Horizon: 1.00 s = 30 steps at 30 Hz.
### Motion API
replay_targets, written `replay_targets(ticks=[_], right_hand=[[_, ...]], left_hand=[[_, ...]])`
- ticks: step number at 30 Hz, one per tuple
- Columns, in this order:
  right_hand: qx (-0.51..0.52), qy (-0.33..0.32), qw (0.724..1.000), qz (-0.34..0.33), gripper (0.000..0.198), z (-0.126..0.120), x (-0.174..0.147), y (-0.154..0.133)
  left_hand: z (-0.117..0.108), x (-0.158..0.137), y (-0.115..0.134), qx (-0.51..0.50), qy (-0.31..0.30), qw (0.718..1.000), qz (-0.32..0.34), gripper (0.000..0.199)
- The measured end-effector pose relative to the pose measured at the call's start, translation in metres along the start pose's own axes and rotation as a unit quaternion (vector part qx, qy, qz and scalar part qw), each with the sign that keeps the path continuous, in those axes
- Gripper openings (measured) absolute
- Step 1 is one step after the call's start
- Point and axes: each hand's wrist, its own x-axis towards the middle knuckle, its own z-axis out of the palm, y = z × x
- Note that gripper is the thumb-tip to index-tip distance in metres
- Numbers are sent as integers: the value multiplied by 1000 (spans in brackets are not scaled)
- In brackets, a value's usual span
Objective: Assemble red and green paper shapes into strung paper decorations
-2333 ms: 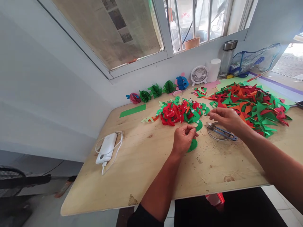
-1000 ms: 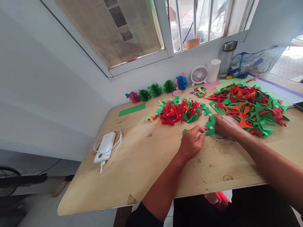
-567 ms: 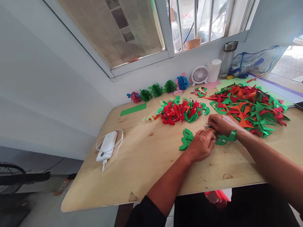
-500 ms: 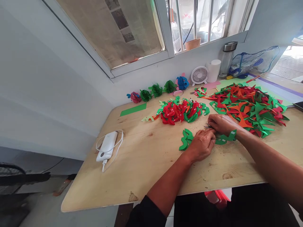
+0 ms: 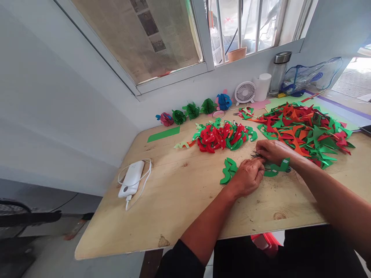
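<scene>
My left hand (image 5: 249, 174) rests on the table with its fingers bent and pressed together; whatever is under the fingertips is hidden. Right against it, my right hand (image 5: 272, 151) is closed around a thin metal tool (image 5: 255, 155) with two pointed tips, scissors or tweezers, mostly covered by the fingers. Wavy green paper pieces (image 5: 228, 172) lie just left of my left hand. Another green paper strip (image 5: 271, 173) with small white squares sits below my right hand and wrist. Beyond both hands is a heap of red and green cut-paper shapes (image 5: 213, 138).
A large pile of paper scraps (image 5: 303, 133) spreads at the right. Folded paper figures (image 5: 191, 111) line the wall beside a small white fan (image 5: 245, 92) and a glass bottle (image 5: 277, 77). A power bank (image 5: 131, 179) with its cable lies on the left of the wooden table (image 5: 179, 208).
Both hands stay in nearly the same place. The metal tips by my right hand show slightly more spread than before. The whole view has shifted a little.
</scene>
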Motion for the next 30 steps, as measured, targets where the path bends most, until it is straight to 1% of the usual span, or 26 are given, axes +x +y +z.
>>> replay_targets(ticks=[5, 9, 11, 13, 15, 16, 18, 20, 22, 24, 26, 27, 30], right_hand=[[42, 14, 999, 15, 11, -1, 1, 1], [144, 36, 989, -14, 17, -4, 3, 5], [189, 64, 980, 7, 18, -5, 4, 7], [226, 98, 968, 47, 18, -8, 5, 8], [269, 125, 952, 78, 18, -11, 4, 6], [296, 138, 941, 89, 18, -13, 2, 4], [359, 153, 915, 100, 19, -18, -1, -2], [418, 161, 887, 113, 21, -23, -5, -8], [478, 164, 855, 115, 25, -26, -8, -14], [530, 140, 830, 103, 30, -27, -10, -19], [563, 96, 815, 94, 32, -25, -12, -25], [570, 77, 813, 90, 32, -23, -13, -28], [574, 15, 816, 61, 35, -19, -16, -39]], left_hand=[[0, 0, 0, 6, -2, 1000, -3, 10], [0, 1, -1, 10, -11, 1000, -5, 10], [1, 1, -2, 1, -7, 1000, -5, 10], [2, 1, -2, -20, 4, 1000, -8, 10], [2, 0, -1, -69, 33, 997, -22, 9], [1, 0, 0, -104, 60, 992, -35, 9], [-2, -1, 0, -185, 133, 971, -73, 7], [-7, 0, 1, -269, 207, 933, -124, 9], [-13, 1, 1, -338, 259, 889, -167, 11], [-18, 1, 1, -384, 295, 855, -188, 13], [-21, 1, 1, -410, 321, 831, -195, 15], [-22, 1, 0, -419, 329, 823, -197, 15], [-24, 0, -1, -435, 336, 811, -200, 18]])
